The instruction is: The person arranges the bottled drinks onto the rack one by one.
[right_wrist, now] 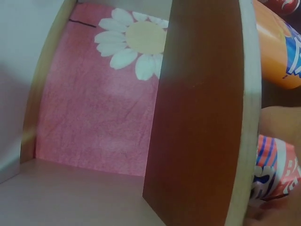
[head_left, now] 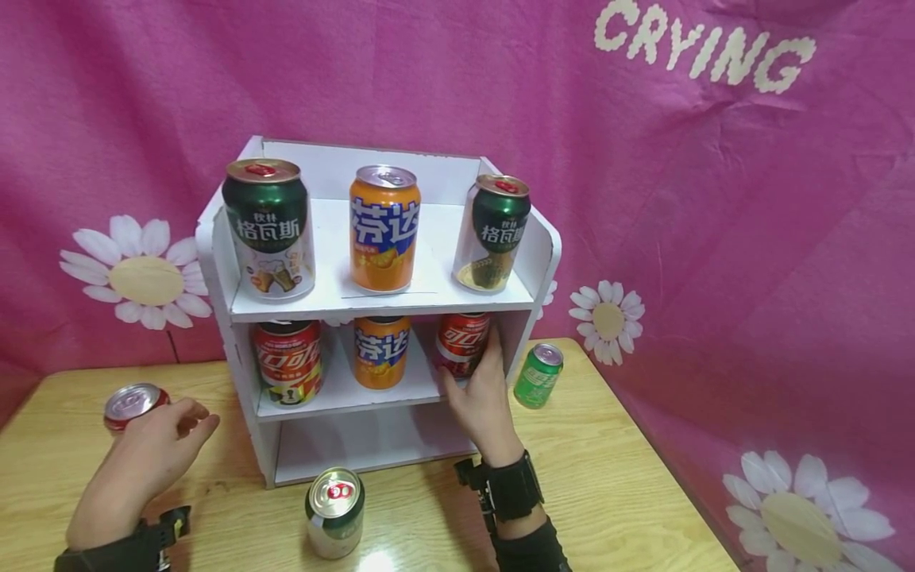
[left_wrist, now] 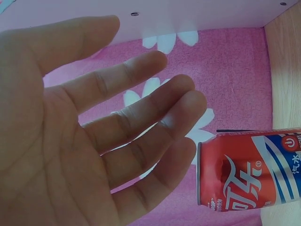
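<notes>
On the right of the white rack's (head_left: 322, 302) middle shelf stands a red cola can (head_left: 461, 345). My right hand (head_left: 488, 397) holds it, thumb on the left side and fingers around the right. The right wrist view shows part of this can (right_wrist: 273, 165) behind the shelf edge, with the hand partly cut off. My left hand (head_left: 153, 449) is over the table at the left, fingers loosely bent, holding nothing. Close by it stands another red cola can (head_left: 134, 403); the left wrist view shows this can (left_wrist: 249, 174) just beyond the fingertips.
Two green-and-white kvass cans (head_left: 268, 230) flank an orange soda can (head_left: 384, 230) on the top shelf. The middle shelf also holds a red can (head_left: 289, 361) and an orange can (head_left: 381, 353). On the table (head_left: 593, 477) stand a kvass can (head_left: 334, 512) and a green can (head_left: 538, 377).
</notes>
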`<state>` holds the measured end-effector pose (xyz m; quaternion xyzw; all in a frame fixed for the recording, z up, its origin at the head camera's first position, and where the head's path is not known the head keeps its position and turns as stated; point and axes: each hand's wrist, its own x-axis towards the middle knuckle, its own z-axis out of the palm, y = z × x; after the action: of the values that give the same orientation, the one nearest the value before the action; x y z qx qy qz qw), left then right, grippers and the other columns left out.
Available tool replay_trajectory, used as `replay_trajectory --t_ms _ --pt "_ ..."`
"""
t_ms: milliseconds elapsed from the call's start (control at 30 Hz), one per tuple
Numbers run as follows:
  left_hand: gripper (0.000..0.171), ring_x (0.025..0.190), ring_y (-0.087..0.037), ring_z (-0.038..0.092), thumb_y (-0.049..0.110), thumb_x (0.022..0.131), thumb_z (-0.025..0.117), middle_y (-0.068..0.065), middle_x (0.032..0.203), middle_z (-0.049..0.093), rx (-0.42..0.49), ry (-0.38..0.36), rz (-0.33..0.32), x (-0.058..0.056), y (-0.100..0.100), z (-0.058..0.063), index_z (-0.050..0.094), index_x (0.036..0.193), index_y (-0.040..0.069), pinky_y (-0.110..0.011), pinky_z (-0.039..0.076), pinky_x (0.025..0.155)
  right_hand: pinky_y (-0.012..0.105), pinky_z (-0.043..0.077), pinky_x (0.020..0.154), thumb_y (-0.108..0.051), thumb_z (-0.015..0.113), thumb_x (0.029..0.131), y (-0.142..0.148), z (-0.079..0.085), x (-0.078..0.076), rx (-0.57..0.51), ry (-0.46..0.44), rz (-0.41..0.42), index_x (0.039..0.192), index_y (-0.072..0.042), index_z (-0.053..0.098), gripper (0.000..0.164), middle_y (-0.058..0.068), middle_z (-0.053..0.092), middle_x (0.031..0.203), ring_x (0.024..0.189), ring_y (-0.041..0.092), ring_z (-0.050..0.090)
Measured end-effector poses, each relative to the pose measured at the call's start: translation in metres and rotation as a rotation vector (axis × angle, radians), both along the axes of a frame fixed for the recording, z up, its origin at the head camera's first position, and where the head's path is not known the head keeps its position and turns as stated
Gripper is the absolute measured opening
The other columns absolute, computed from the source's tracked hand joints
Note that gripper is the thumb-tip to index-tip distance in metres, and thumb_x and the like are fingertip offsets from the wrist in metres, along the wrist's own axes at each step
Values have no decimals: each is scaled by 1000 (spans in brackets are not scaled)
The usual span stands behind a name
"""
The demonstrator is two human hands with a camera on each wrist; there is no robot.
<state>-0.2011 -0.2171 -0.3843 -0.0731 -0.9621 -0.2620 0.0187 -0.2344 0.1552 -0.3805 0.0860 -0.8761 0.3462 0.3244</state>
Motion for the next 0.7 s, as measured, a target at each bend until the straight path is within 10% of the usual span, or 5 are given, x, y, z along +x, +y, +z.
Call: replay_trajectory --t_ms 700 --pt "46 83 -36 54 42 88 47 -20 90 59 2 19 -2 1 1 0 57 101 -2 -47 43 63 38 30 97 -12 67 71 0 0 -1 -3 -23 13 139 -4 6 92 20 32 132 118 24 37"
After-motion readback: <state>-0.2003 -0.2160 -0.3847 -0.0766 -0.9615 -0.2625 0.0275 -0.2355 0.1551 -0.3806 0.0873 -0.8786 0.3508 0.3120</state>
